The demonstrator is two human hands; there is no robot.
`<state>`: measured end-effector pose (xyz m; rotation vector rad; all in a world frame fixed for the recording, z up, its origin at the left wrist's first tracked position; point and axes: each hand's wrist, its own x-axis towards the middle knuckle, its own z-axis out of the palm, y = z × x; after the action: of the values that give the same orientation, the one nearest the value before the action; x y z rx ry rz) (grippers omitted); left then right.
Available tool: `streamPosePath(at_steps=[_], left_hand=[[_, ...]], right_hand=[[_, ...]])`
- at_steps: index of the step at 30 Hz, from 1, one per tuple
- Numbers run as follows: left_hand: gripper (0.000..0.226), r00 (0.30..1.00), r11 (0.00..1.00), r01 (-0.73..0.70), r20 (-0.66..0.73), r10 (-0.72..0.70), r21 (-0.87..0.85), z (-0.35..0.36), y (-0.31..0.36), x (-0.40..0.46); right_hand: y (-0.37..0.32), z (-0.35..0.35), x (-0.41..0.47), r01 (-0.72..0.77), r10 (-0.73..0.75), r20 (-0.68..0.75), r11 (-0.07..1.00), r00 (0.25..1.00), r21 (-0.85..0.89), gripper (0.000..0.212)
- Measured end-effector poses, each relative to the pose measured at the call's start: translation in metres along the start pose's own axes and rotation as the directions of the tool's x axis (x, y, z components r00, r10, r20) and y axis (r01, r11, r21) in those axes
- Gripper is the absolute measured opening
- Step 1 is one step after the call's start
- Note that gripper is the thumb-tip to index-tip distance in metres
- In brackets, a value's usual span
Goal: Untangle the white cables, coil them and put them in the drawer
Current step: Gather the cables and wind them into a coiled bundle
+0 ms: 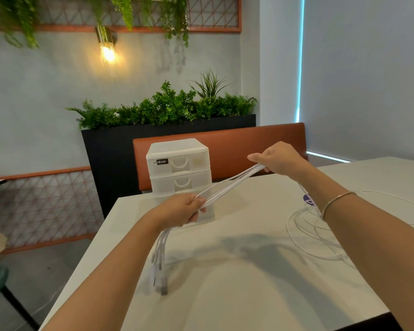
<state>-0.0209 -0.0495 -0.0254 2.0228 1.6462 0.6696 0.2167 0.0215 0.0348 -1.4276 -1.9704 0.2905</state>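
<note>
**A:** Nearest to me in the head view are my two forearms, and just past them the plug ends (158,266) that hang down below my left hand (181,210). They are blurred, so I cannot count them.

**B:** What does each hand hold?

**A:** The left hand has its fingers curled around the bundle of white cables (227,185), with the plugs falling under the fist. My right hand (279,158) is higher and farther away, and it also grips the bundle with curled fingers. Between the two hands the strands are stretched above the table (225,295), and they cross each other near the middle.

**B:** And the rest of the cables?

**A:** They run down from the right hand and lie in loose loops (306,223) on the table, beside my right forearm. Something small and purple (307,199) is there too; I cannot tell what it is.

**B:** How would you do this step well?

**A:** I think I should keep the left grip firm and let the right hand slide along, so the strands come parallel. I would not pull hard where they cross, because a knot may tighten. The loops must stay free to feed.

**B:** The drawer?

**A:** The drawer unit (179,168) stands behind my left hand, and its drawers look closed. So coiling and storing are not yet done.
</note>
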Motion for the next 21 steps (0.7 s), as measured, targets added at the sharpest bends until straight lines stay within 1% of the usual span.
streamPosePath(at_steps=[2, 4, 5, 7, 10, 12, 14, 16, 19, 20, 21], left_hand=[[0.031, 0.996, 0.99, -0.015, -0.087, 0.027, 0.137, -0.006, -0.002, -0.001], [0.031, 0.993, 0.984, -0.015, -0.115, 0.036, 0.177, -0.015, -0.007, -0.006], [0.031, 0.994, 0.986, -0.003, -0.109, 0.022, 0.167, -0.019, -0.011, -0.01], [0.029, 0.997, 0.994, 0.029, -0.072, -0.021, 0.102, -0.022, -0.02, -0.018], [0.025, 0.999, 0.998, 0.038, 0.006, -0.038, 0.056, -0.025, -0.022, -0.033], [0.028, 0.998, 1.0, 0.006, 0.063, -0.005, -0.019, -0.026, -0.014, -0.045], [0.03, 0.987, 0.993, -0.024, 0.152, 0.041, -0.112, -0.026, 0.0, -0.059], [0.027, 0.965, 0.967, -0.031, 0.246, 0.095, -0.255, -0.024, 0.009, -0.071], [0.027, 0.951, 0.88, 0.006, 0.276, 0.142, -0.475, -0.021, 0.009, -0.079], [0.029, 0.947, 0.857, 0.032, 0.289, 0.138, -0.514, -0.021, 0.006, -0.078], [0.028, 0.947, 0.854, 0.055, 0.298, 0.119, -0.517, -0.021, 0.001, -0.076]], right_hand=[[-0.012, -0.003, -0.002, 0.091, -0.091, 0.036, 0.996, 0.995, 0.005, 0.049], [-0.018, -0.009, -0.002, 0.135, -0.134, 0.035, 0.991, 0.99, -0.015, 0.045], [-0.017, -0.013, 0.0, 0.13, -0.13, -0.007, 0.991, 0.991, -0.033, 0.044], [-0.007, -0.021, 0.007, 0.062, -0.069, -0.125, 0.997, 0.99, -0.054, 0.042], [0.009, -0.025, 0.015, -0.03, 0.013, -0.221, 0.997, 0.975, -0.073, 0.042], [0.016, -0.024, 0.018, -0.075, 0.04, -0.279, 0.991, 0.96, -0.115, 0.041], [0.021, -0.027, 0.021, -0.119, 0.057, -0.344, 0.98, 0.937, -0.161, 0.04], [0.025, -0.03, 0.023, -0.149, 0.068, -0.399, 0.973, 0.915, -0.176, 0.038], [0.027, -0.034, 0.025, -0.167, 0.068, -0.438, 0.967, 0.897, -0.192, 0.036], [0.028, -0.034, 0.024, -0.169, 0.06, -0.435, 0.962, 0.899, -0.216, 0.036], [0.029, -0.033, 0.022, -0.168, 0.05, -0.428, 0.955, 0.902, -0.243, 0.037]])
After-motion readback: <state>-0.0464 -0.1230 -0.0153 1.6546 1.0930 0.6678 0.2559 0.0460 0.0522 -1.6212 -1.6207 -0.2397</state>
